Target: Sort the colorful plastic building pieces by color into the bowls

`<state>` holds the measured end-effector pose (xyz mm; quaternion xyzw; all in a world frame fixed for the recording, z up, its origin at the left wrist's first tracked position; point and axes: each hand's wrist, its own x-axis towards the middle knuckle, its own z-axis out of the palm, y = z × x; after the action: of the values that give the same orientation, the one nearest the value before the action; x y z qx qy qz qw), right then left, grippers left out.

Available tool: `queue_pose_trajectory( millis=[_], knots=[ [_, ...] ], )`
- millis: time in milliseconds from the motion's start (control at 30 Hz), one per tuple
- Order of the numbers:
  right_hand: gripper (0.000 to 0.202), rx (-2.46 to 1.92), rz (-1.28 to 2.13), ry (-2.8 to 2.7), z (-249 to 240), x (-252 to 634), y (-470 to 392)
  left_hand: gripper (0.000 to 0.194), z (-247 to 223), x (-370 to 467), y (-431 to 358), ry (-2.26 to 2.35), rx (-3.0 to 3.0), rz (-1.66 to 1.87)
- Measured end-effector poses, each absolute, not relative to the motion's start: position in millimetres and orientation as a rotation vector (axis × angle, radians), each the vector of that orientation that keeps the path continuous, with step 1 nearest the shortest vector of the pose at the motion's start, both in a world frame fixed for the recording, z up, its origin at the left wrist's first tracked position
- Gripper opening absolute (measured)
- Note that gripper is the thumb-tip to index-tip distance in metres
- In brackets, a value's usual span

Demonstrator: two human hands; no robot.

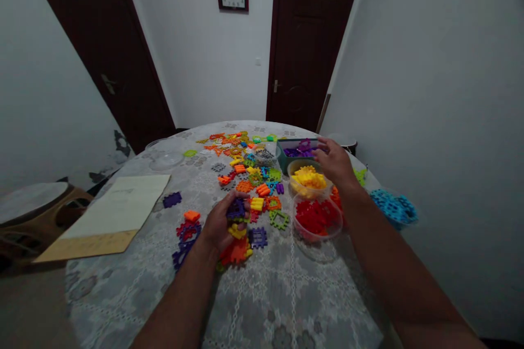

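Note:
My left hand (221, 223), fingers curled, grips a dark purple square plastic building piece (236, 208) above the near middle of the table. Yellow pieces (236, 230) and an orange-red piece (235, 251) show just under that hand; I cannot tell whether they are joined to the purple one. My right hand (333, 161) reaches over the right edge of a green box (283, 159) with purple pieces (305, 147) inside. Its fingers are apart, and nothing shows between them. Below it stand a clear tub (290, 172) of yellow pieces and a tub (339, 223) of red pieces.
Loose multicoloured pieces (233, 147) spread over the patterned tablecloth (262, 305). A tub of blue pieces (393, 207) stands at the right edge. On the left lie a paper pad (118, 202) and a clear lid (167, 160). Purple pieces (184, 251) lie beside my left forearm.

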<state>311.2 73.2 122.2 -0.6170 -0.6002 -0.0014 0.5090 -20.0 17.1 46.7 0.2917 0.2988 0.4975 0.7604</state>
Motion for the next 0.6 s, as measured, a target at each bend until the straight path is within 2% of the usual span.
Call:
queue_pose_trajectory(
  millis=[133, 333, 600],
  knots=[
    [0.035, -1.423, 0.22, -1.458, 116, 281, 36, 0.025, 47, -21, 17, 0.571, 0.556, 1.115],
    [0.025, -1.341, 0.532, -1.812, 100, 197, -32, 0.029, 47, -18, 14, 0.461, 0.491, 1.102],
    [0.031, -1.239, 0.876, -1.74, 56, 152, -43, 0.033, 49, -14, 11, 0.434, 0.454, 1.102]
  ],
)
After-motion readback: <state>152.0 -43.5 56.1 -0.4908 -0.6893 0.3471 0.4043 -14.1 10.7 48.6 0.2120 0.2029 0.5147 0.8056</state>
